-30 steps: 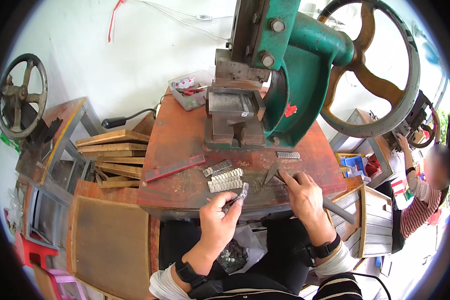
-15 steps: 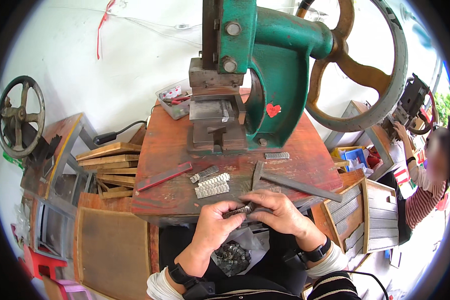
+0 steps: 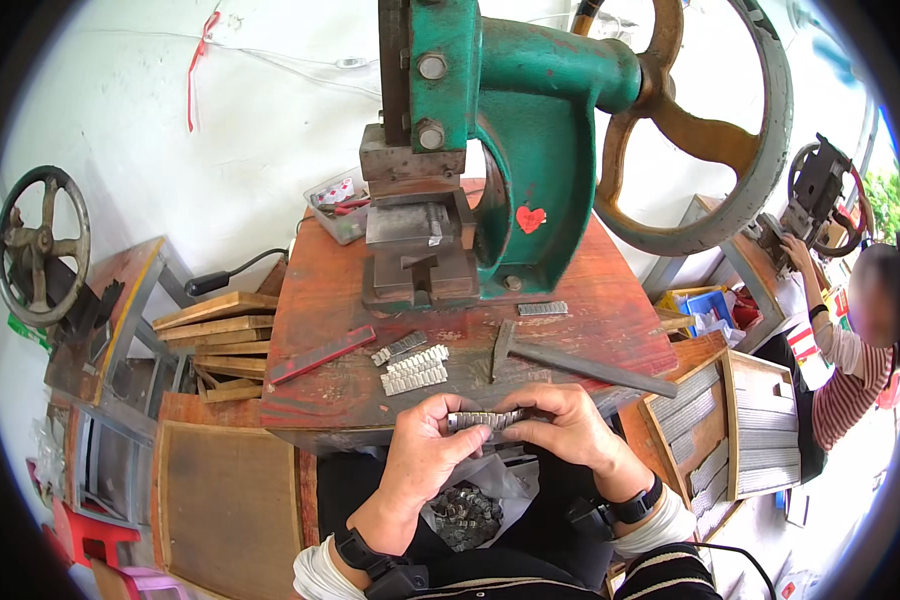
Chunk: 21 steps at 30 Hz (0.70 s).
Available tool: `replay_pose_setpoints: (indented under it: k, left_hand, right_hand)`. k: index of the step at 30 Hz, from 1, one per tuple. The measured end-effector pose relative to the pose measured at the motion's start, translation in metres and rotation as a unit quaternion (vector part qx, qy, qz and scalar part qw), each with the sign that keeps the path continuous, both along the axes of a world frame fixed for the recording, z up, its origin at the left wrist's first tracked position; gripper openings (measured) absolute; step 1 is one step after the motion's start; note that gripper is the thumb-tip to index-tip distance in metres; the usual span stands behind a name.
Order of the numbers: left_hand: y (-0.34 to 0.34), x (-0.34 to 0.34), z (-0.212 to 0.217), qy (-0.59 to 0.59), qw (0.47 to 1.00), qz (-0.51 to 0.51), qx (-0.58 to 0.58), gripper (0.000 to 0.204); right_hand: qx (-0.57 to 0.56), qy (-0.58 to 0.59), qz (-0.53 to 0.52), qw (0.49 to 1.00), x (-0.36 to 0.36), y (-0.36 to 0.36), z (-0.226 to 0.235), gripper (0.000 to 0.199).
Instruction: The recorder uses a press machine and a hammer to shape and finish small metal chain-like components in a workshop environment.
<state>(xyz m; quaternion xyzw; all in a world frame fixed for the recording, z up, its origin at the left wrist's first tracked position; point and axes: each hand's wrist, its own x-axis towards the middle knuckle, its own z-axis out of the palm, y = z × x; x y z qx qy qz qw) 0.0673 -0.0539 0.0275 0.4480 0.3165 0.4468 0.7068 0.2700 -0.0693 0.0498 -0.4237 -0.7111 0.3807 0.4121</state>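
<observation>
A short metal link strip (image 3: 482, 420), like a piece of watch band, is stretched between my two hands over the table's front edge. My left hand (image 3: 420, 440) pinches its left end between thumb and fingers, and my right hand (image 3: 568, 425) grips the right end. Beyond them on the wooden table (image 3: 610, 335) lie bright silver link strips (image 3: 415, 372), a darker strip (image 3: 398, 347) and another link strip (image 3: 542, 308) farther right. A hammer (image 3: 590, 368) rests just past my right hand. Under my hands, a plastic bag (image 3: 515, 487) in my lap holds loose dark metal pieces (image 3: 467, 515).
A green hand press (image 3: 540, 150) with a large wheel (image 3: 690, 240) stands at the table's back. A red bar (image 3: 322, 355) lies left. Wooden trays (image 3: 228, 500) flank the table, the right one (image 3: 763, 425) filled with strips. Another person (image 3: 850, 360) works at far right.
The link strip has come up into clearer view, held flatter and more level between my fingers. My right hand has shifted slightly. The whole view has moved a little, with the press farther left.
</observation>
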Motion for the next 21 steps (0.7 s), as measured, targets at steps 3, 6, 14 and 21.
replay_pose_setpoints:
  k: [3, 6, 14, 21]
  left_hand:
    - [-0.001, 0.001, 0.003, 0.014, 1.000, -0.001, 0.002, 0.018]
    - [-0.001, 0.003, 0.002, 0.011, 1.000, -0.010, -0.007, 0.018]
    - [-0.007, -0.002, -0.001, 0.005, 1.000, -0.008, -0.009, 0.017]
    - [-0.032, -0.030, -0.025, 0.111, 0.992, -0.053, -0.011, 0.013]
  right_hand:
    - [-0.016, 0.016, -0.009, 1.000, 0.003, -0.002, -0.002, 0.026]
    - [-0.021, 0.036, -0.022, 0.999, 0.005, -0.005, -0.003, 0.026]
    - [-0.037, 0.054, -0.031, 0.997, 0.004, -0.007, -0.007, 0.024]
    - [-0.003, -0.028, 0.017, 0.999, -0.006, -0.022, -0.030, 0.017]
